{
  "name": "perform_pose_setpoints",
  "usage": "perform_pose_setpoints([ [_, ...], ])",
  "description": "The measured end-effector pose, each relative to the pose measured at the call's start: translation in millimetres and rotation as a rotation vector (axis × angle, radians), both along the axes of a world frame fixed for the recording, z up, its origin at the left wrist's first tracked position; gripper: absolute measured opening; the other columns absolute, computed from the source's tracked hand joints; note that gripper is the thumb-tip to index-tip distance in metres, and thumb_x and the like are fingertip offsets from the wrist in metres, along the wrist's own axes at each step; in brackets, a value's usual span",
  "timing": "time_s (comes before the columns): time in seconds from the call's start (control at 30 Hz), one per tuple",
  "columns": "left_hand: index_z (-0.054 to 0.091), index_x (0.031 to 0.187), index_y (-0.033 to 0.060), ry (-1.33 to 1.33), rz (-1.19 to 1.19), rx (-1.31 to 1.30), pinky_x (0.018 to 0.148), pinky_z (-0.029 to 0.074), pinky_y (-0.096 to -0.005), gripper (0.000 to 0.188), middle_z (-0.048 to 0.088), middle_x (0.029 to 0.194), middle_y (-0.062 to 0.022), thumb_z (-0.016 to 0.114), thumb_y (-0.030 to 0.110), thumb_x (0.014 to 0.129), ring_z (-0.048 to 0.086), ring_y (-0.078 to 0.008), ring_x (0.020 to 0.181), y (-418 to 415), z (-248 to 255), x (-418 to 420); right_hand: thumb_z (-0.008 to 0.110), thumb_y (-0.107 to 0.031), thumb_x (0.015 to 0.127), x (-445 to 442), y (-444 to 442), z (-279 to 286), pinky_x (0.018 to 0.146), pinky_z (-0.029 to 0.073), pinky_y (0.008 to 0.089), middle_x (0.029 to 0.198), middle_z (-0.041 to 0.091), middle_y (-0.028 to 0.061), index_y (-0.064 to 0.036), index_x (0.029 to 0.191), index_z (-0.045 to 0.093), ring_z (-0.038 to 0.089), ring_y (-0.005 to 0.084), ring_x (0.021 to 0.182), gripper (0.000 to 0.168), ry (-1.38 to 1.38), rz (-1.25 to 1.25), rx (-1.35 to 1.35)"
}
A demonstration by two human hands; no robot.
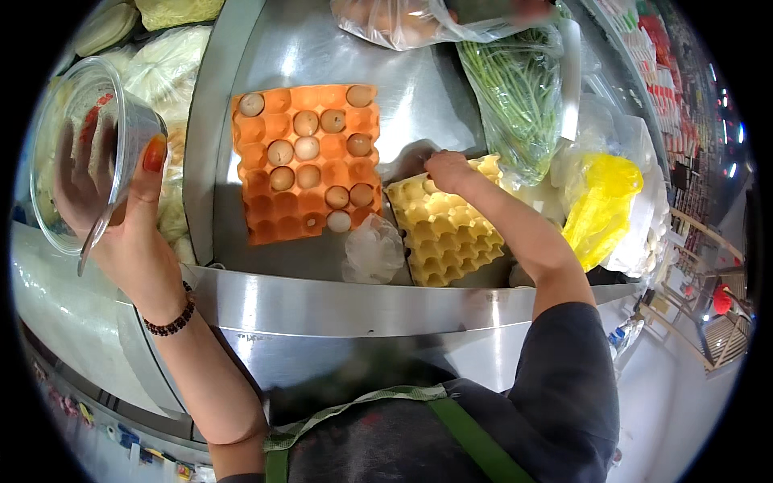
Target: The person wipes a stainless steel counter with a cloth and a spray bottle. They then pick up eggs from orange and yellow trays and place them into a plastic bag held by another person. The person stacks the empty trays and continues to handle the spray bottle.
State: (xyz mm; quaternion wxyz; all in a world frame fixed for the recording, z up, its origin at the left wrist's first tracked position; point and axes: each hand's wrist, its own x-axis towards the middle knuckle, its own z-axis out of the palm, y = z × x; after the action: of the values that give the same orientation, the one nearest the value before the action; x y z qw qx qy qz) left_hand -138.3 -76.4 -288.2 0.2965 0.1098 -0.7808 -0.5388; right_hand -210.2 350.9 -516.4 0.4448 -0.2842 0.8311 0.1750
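My left hand (145,211) is raised at the left, gripping a clear plastic tub (124,139). A metal spoon (96,235) rests along the tub's lower side, its tip past the rim. My right hand (453,171) is at the far edge of a yellow egg tray (444,241); its fingertips are hidden, so I cannot tell what they grip. To the left of that tray lies an orange egg tray (272,229) with several brown eggs (307,147) scattered in its cups. A crumpled clear plastic bag (374,249) sits by the near ends of both trays.
A steel counter (290,54) with a raised front edge (362,308) carries everything. Beyond lies a clear bag (392,24) of what look like eggs. Bagged green vegetables (513,102) and a yellow plastic bag (604,205) are at right; bagged produce (169,66) fills the left bay.
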Motion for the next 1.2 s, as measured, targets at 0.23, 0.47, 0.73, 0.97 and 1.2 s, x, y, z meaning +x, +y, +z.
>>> perform_pose_setpoints([
  [0.23,0.033,0.154,-0.0011,-0.004,-0.025,-0.084,0.115,0.046,-0.0470,0.076,0.040,0.155,-0.0239,0.075,0.012,0.092,0.048,-0.0359,0.140,-2.5,-4.4,-0.1,0.062,-0.008,0.088,-0.3,-32.0,45.0,0.090,0.057,0.0418,0.115,0.072,0.0168,-0.003,0.105,0.076,0.070,0.0319,0.108,0.023,-0.028,0.116,0.059],
  [0.47,0.032,0.154,-0.0010,-0.031,0.024,-0.084,0.114,0.046,-0.0465,0.074,0.043,0.153,-0.0242,0.071,0.009,0.093,0.049,-0.0359,0.140,-2.3,-1.1,-0.2,0.059,-0.006,0.088,-19.7,-24.2,53.6,0.087,0.057,0.0452,0.109,0.075,0.0171,-0.006,0.106,0.075,0.073,0.0341,0.101,0.024,0.055,-0.047,0.110],
  [0.73,0.036,0.151,-0.0033,-0.003,-0.026,-0.046,0.112,0.049,-0.0445,0.071,0.048,0.149,-0.0223,0.073,0.007,0.091,0.055,-0.0340,0.134,-5.1,-5.3,-1.4,0.060,-0.009,0.091,-16.5,40.6,14.9,0.091,0.056,0.0436,0.117,0.071,0.0162,-0.007,0.114,0.071,0.068,0.0328,0.112,0.025,0.213,-0.235,0.064],
  [0.97,0.046,0.142,-0.0055,-0.077,-0.027,-0.016,0.109,0.051,-0.0436,0.058,0.060,0.136,-0.0218,0.072,0.001,0.090,0.064,-0.0317,0.121,-23.0,-14.4,9.5,0.065,-0.008,0.086,10.0,-67.6,87.4,0.082,0.057,0.0445,0.106,0.070,0.0140,-0.003,0.100,0.070,0.068,0.0328,0.102,0.016,0.154,-0.109,-0.379],
  [1.2,0.045,0.146,-0.0065,-0.069,0.070,0.026,0.108,0.049,-0.0408,0.055,0.060,0.137,-0.0203,0.066,0.006,0.096,0.062,-0.0284,0.122,-9.2,-13.1,9.3,0.058,-0.040,0.100,121.5,-114.1,42.1,0.085,0.054,0.0494,0.101,0.067,0.0180,-0.007,0.111,0.069,0.064,0.0400,0.105,0.037,-0.652,-0.040,-0.597],
])
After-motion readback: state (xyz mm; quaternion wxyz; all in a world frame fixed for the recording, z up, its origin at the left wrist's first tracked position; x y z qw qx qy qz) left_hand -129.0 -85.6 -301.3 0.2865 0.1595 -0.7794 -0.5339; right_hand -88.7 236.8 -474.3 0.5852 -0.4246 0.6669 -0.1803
